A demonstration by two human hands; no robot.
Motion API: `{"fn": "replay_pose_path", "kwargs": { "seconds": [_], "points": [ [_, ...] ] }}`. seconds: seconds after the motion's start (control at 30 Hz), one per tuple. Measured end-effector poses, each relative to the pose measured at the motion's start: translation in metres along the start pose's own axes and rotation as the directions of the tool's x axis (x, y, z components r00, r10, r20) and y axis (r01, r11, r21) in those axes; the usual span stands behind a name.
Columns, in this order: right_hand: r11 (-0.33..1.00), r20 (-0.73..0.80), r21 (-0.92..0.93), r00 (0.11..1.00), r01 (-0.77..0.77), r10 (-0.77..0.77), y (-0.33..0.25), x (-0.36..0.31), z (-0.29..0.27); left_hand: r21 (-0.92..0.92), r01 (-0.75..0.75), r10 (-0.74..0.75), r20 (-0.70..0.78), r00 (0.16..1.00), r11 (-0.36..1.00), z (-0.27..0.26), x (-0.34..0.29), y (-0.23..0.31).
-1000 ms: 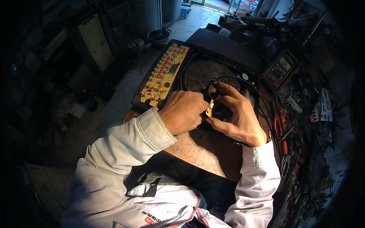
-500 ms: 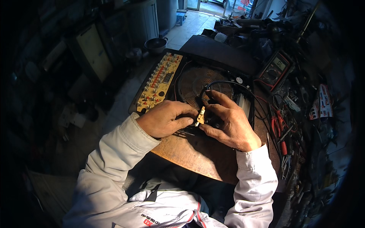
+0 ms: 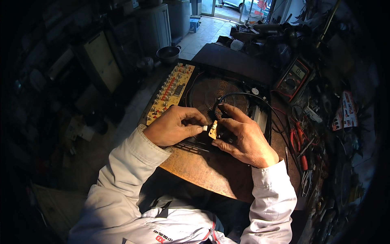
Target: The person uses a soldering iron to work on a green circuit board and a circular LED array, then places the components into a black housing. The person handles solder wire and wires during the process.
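An opened induction cooker lies on a round wooden table, its dark coil disc exposed. A yellow control board with red buttons sits at its left side. My right hand pinches a small yellow component over the cooker's near edge, with a black cable looping behind it. My left hand holds a small white piece at its fingertips, almost touching the yellow component.
A multimeter stands at the back right. Red-handled pliers and other tools lie along the right edge of the table. A dark bowl sits on the floor behind, beside white cabinets.
Both hands stayed together over the cooker's near edge. My left hand's fingers have drawn slightly off the yellow component, now showing a small white piece at the fingertips.
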State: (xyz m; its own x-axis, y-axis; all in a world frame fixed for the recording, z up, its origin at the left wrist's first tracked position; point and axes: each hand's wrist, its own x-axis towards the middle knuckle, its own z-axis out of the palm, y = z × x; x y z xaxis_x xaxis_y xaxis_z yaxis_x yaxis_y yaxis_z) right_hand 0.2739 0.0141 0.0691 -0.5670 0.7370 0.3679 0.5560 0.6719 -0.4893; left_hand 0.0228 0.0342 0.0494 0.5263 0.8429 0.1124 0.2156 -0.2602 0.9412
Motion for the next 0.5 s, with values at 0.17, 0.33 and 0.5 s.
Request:
{"fn": "replay_pose_path", "kwargs": {
  "seconds": [0.17,0.33,0.5],
  "points": [
    [1.0,0.013,-0.01,1.0,-0.004,0.004,-0.001,0.001,0.0,0.065,-0.11,0.115,-0.076,0.99,0.992,0.006,0.003,-0.007],
    [0.998,0.021,-0.055,1.0,0.009,-0.008,0.0,0.001,0.004,0.197,-0.167,0.196,-0.135,0.971,0.966,0.011,0.006,-0.012],
    [0.998,0.039,-0.058,0.999,-0.012,0.014,-0.002,0.002,0.004,0.201,-0.188,0.217,-0.135,0.967,0.961,0.013,0.006,-0.011]
  ]
}}
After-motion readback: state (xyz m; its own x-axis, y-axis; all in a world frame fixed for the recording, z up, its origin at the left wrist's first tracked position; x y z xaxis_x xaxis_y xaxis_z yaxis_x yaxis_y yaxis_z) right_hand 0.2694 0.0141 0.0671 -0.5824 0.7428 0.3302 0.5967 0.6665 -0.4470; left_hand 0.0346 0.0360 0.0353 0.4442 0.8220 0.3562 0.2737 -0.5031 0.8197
